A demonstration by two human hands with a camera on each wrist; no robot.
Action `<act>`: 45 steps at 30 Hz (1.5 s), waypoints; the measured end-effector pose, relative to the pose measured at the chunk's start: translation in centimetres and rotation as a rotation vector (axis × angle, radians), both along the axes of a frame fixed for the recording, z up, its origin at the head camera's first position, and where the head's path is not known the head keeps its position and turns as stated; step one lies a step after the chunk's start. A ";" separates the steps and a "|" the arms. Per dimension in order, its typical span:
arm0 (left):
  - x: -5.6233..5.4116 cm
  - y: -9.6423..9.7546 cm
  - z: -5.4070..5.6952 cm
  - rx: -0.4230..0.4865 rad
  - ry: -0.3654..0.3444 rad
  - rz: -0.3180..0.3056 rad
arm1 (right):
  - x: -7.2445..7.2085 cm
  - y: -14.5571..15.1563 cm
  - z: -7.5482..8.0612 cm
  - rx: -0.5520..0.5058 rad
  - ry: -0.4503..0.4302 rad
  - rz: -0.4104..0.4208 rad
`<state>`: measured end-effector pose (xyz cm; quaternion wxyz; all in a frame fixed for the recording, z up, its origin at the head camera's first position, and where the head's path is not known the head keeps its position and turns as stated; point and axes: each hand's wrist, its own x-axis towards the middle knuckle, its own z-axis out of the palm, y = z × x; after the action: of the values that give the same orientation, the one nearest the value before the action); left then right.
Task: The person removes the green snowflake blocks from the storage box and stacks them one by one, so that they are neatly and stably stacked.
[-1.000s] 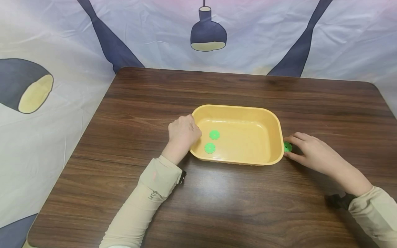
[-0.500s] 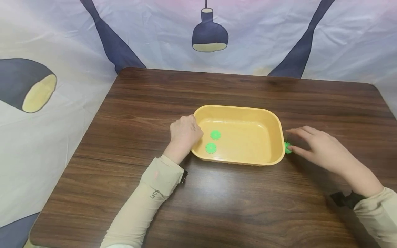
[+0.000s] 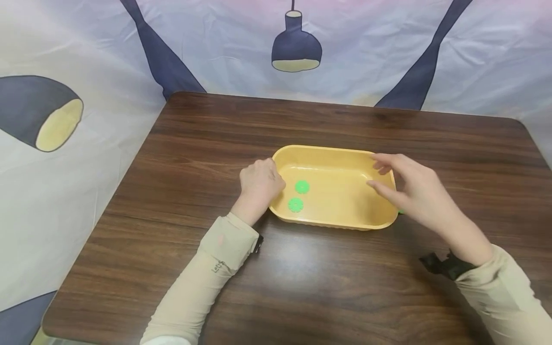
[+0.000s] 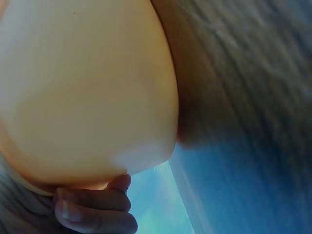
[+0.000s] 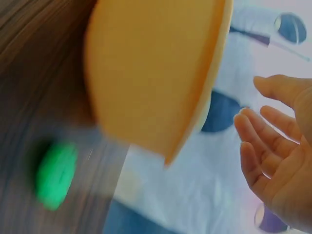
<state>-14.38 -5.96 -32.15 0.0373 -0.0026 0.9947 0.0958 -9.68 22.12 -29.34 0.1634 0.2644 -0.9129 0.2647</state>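
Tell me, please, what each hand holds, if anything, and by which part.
The left hand grips the yellow basin by the rim at its left end; the right hand holds nothing.

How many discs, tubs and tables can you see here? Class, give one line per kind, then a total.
Discs: 3, two in the tub and an outside disc, blurred, so a stack can't be ruled out
Tubs: 1
Tables: 1
Total: 5
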 end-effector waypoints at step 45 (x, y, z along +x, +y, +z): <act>0.0 0.0 0.2 -0.027 -0.034 -0.009 | -2.6 -11.8 -5.2 0.220 -0.373 0.325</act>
<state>-14.39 -5.95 -31.94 0.0545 -0.0001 0.9951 0.0824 -12.30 10.33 -34.57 -0.0820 0.3701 -0.8961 0.2308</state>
